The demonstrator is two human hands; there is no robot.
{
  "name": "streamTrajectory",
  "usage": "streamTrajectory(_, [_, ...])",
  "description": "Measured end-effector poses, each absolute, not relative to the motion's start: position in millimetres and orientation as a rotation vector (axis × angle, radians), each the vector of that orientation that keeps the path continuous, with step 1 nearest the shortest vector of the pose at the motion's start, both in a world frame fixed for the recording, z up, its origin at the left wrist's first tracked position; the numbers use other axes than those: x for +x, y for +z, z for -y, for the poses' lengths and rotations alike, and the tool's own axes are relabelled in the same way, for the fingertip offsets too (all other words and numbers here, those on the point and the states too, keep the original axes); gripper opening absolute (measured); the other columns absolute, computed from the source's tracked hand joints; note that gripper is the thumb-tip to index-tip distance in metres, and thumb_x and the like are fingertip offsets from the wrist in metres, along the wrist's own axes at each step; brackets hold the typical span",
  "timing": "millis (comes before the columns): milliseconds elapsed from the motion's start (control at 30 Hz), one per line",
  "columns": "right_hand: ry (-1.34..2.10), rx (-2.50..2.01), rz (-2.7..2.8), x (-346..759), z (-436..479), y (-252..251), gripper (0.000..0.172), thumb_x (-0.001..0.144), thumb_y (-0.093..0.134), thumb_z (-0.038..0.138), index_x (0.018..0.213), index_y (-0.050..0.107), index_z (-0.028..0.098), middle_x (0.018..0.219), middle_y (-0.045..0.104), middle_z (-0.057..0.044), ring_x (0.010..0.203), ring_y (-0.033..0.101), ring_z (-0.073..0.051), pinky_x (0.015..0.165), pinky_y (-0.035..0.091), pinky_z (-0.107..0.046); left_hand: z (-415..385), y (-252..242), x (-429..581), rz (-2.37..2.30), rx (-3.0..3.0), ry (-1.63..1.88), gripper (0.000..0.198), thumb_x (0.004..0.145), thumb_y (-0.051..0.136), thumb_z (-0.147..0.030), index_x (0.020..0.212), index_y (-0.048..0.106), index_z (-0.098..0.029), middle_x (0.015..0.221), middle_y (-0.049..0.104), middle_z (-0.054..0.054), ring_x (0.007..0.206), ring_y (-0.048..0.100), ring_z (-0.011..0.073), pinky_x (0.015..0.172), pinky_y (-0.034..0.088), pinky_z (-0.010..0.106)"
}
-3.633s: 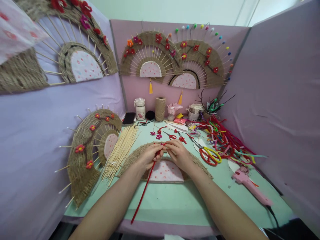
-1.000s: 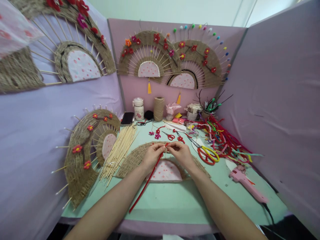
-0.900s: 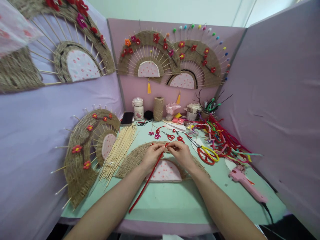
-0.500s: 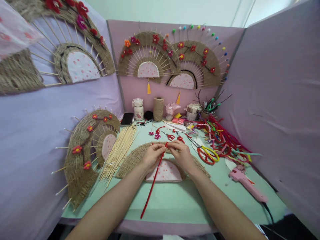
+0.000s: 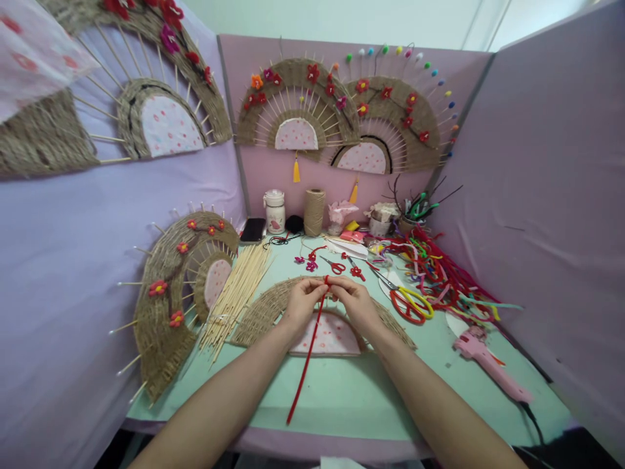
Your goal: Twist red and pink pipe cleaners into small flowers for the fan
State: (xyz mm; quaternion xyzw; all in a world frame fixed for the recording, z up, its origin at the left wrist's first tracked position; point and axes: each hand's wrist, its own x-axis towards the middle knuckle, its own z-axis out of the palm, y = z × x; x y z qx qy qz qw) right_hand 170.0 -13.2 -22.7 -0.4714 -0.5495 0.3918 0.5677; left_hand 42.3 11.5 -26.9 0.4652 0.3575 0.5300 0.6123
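Between my fingertips is a red pipe cleaner [image 5: 306,365], bent into a small loop at its top end, its long tail hanging down toward the table's front edge. My left hand [image 5: 305,301] pinches it from the left. From the other side my right hand [image 5: 355,301] pinches the same looped end, fingertips nearly touching those of the left. Below both hands a twine-woven fan [image 5: 261,317] lies flat, with a pink-dotted white half-circle [image 5: 327,335] at its base. My hands and wrists cover part of the fan's middle.
Thin bamboo sticks [image 5: 239,293] lie left, beside a leaning flowered fan [image 5: 161,332]. Red-and-yellow scissors [image 5: 410,305], small red scissors [image 5: 334,266] and pipe-cleaner flowers [image 5: 311,264] lie beyond the fan. A pipe-cleaner heap [image 5: 449,280] and pink glue gun [image 5: 493,368] are at right.
The view has shifted slightly, so most things sit a little farther right. My fingers have drawn closer around the looped end, and the pipe cleaner's tail hangs a bit steeper.
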Motion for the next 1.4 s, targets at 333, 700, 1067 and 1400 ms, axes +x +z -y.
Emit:
streamTrajectory(333, [1.018, -1.130, 1.316, 168.9, 14.8, -23.1, 0.030, 0.081, 0.051, 0.034, 0.103, 0.069, 0.023, 0.113, 0.064, -0.007, 0.091, 0.059, -0.019, 0.071, 0.050, -0.031, -16.2, -30.4, 34.7, -0.831, 0.853, 1.093, 0.029, 0.056, 0.079, -0.031, 0.073, 0.066, -0.011, 0.064, 0.060, 0.002, 0.054, 0.048, 0.0069, 0.053, 0.038, 0.020])
streamTrajectory(700, [1.181, -1.018, 1.175, 164.3, 15.6, -27.2, 0.030, 0.081, 0.055, 0.038, 0.106, 0.067, 0.026, 0.121, 0.060, -0.005, 0.105, 0.057, -0.021, 0.077, 0.050, -0.032, -20.2, -23.8, 29.7, -0.658, 0.616, 0.905, 0.021, 0.061, 0.078, -0.020, 0.076, 0.066, -0.012, 0.062, 0.060, 0.000, 0.051, 0.049, 0.0063, 0.050, 0.041, 0.019])
streamTrajectory(1067, [1.048, -1.084, 1.135, 169.3, 13.3, -18.0, 0.023, 0.075, 0.059, 0.036, 0.084, 0.072, 0.019, 0.102, 0.068, -0.008, 0.089, 0.062, -0.020, 0.071, 0.053, -0.032, -18.6, -24.0, 34.0, -0.640, 0.588, 0.882, 0.011, 0.066, 0.072, -0.013, 0.074, 0.066, -0.010, 0.064, 0.060, 0.001, 0.052, 0.051, 0.0060, 0.047, 0.039, 0.017])
streamTrajectory(1400, [1.212, -1.143, 1.127, 191.7, 2.5, -19.0, 0.028, 0.071, 0.065, 0.041, 0.088, 0.069, 0.019, 0.084, 0.069, -0.005, 0.075, 0.063, -0.016, 0.058, 0.047, -0.023, -14.5, -21.2, 31.5, -0.583, 0.553, 0.770, 0.011, 0.072, 0.068, -0.012, 0.082, 0.066, -0.010, 0.067, 0.061, 0.003, 0.055, 0.053, 0.0058, 0.053, 0.044, 0.017])
